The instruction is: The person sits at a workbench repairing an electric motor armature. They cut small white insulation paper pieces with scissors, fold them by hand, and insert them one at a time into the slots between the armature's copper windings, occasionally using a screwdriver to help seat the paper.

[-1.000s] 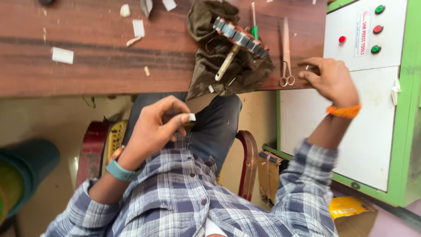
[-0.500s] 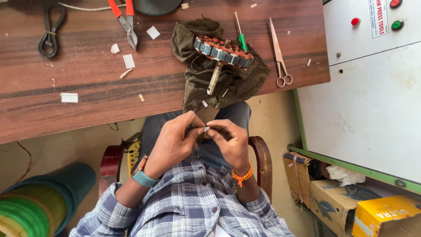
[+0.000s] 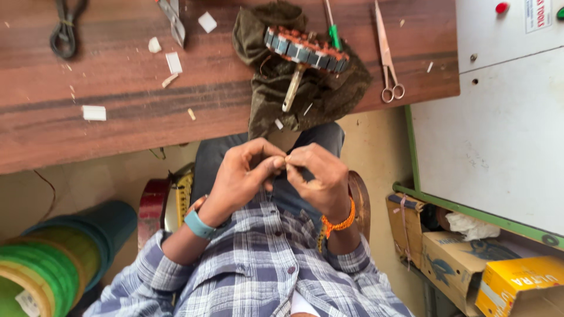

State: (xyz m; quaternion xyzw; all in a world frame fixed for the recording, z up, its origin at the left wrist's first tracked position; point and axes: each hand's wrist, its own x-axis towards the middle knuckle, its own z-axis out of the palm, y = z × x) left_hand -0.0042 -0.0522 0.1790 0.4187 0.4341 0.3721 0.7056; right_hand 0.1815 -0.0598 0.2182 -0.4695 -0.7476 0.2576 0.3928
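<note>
At the far left, green and teal rolls [image 3: 53, 258] stood on the floor below the wooden bench [image 3: 117, 129], where a black cord [image 3: 63, 29], pliers [image 3: 173, 20] and white paper scraps [image 3: 94, 113] lay scattered. In the middle, above the lap, the left hand [image 3: 244, 176], with a teal band on its wrist, met the right hand [image 3: 320, 179], which wore an orange band. The fingertips of both hands were pressed together around something very small between them; it was too tiny to make out, so what they pinched could not be told. Just above the hands, a dark green cloth [image 3: 305, 94] hung over the bench edge, and on it rested a ring-shaped motor winding [image 3: 305, 48] with copper wire and a pale-handled tool [image 3: 292, 91]. A green screwdriver [image 3: 333, 32] lay beside the winding, and scissors [image 3: 388, 58] lay further right on the bench. At the far right stood a white cabinet [image 3: 499, 129], with cardboard boxes [image 3: 470, 264] below it.
</note>
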